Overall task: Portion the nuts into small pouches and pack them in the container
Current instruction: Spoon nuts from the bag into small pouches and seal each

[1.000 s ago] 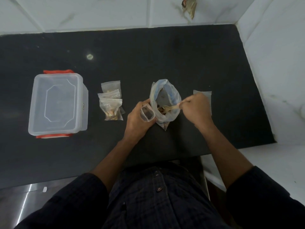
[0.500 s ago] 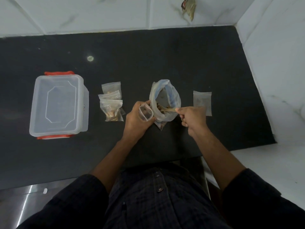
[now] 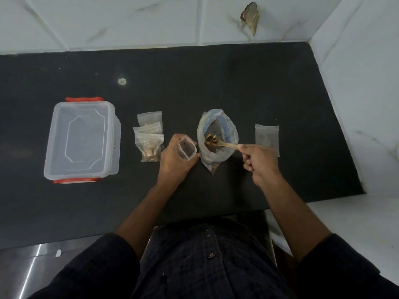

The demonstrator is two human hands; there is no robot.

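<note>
No legible text, label, brand or number observed on any item; a small dark mark on the container [image 3: 83, 140] side wall is too small to read.

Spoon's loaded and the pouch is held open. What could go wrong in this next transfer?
1. The wooden spoon is heaped with nuts and must cross from the big bag to the small pouch; some could drop onto the black counter.
2. The pouch mouth, held by the left hand, looks narrow for that spoonful.
3. The right hand could snag the bag's floppy rim and tip it.
</note>
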